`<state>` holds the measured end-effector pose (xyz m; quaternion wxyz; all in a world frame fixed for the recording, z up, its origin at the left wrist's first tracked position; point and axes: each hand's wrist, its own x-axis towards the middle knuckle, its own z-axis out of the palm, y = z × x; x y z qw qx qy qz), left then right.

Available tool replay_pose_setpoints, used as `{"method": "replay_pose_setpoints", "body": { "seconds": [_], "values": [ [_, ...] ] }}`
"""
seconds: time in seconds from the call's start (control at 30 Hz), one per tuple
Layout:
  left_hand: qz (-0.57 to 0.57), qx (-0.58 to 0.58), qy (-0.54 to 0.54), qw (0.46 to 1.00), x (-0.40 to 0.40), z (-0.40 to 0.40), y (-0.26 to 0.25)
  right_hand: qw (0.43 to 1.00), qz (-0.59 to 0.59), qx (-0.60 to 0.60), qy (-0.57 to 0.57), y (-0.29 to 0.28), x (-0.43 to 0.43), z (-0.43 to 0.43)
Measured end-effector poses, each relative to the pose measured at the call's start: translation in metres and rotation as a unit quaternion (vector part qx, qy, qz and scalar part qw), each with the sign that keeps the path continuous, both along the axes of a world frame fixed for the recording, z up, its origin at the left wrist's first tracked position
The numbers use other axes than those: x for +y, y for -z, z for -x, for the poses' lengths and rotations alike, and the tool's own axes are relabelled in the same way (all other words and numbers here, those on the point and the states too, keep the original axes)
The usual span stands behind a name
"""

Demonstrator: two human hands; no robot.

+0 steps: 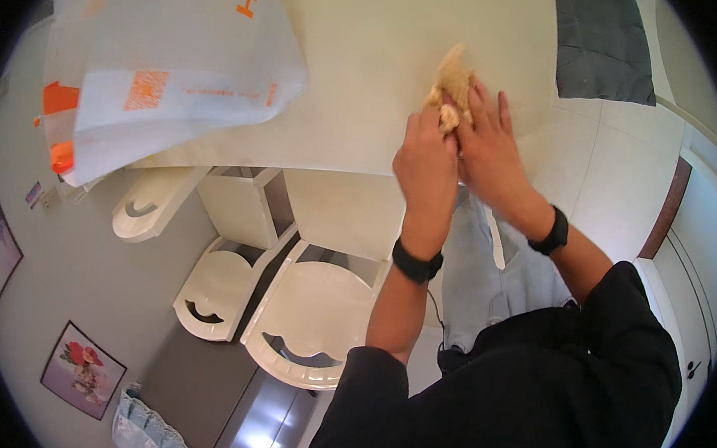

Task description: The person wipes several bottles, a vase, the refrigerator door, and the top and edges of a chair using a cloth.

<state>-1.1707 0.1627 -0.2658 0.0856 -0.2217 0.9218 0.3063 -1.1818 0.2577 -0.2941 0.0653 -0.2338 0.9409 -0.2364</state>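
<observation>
Both of my hands are together near the front edge of a cream tabletop (356, 88). Between them is a soft, crumpled pale-yellow piece (453, 73); I cannot tell whether it is cloth or something else. My left hand (426, 158) has its fingers curled around the near left part of the piece. My right hand (488, 142) presses on its right side with fingers stretched forward, the little finger apart. Its far end sticks out beyond my fingertips, and a small folded bit shows between the hands. Slight blur covers the fingertips.
A large white plastic bag (189, 80) with orange print stands on the table's left. White chairs (314, 307) line the table's near side, by a dark bench-like surface (202, 381). A grey quilted cushion (601, 36) lies beyond the right edge. A door (686, 290) is at far right.
</observation>
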Motion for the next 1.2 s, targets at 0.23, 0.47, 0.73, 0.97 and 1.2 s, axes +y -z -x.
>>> {"method": "replay_pose_setpoints", "body": {
  "seconds": [0.23,0.47,0.73,0.97,1.2],
  "values": [
    [-0.025,-0.001,0.097,0.995,0.035,0.015,0.008,0.999,-0.017,-0.034,0.033,0.000,0.045,0.002],
    [-0.024,-0.043,0.070,0.996,-0.005,-0.043,0.007,0.989,-0.098,-0.102,-0.038,-0.016,-0.003,-0.039],
    [0.064,-0.091,-0.071,0.991,-0.091,-0.045,0.003,0.994,0.037,-0.035,-0.097,0.011,-0.100,-0.034],
    [-0.002,0.052,0.064,0.997,-0.067,0.025,0.023,0.996,-0.068,-0.032,-0.045,0.009,-0.058,0.025],
    [-0.085,-0.021,0.344,0.935,-0.006,0.039,0.031,0.986,-0.099,-0.114,0.076,-0.015,0.029,0.000]
  ]
}}
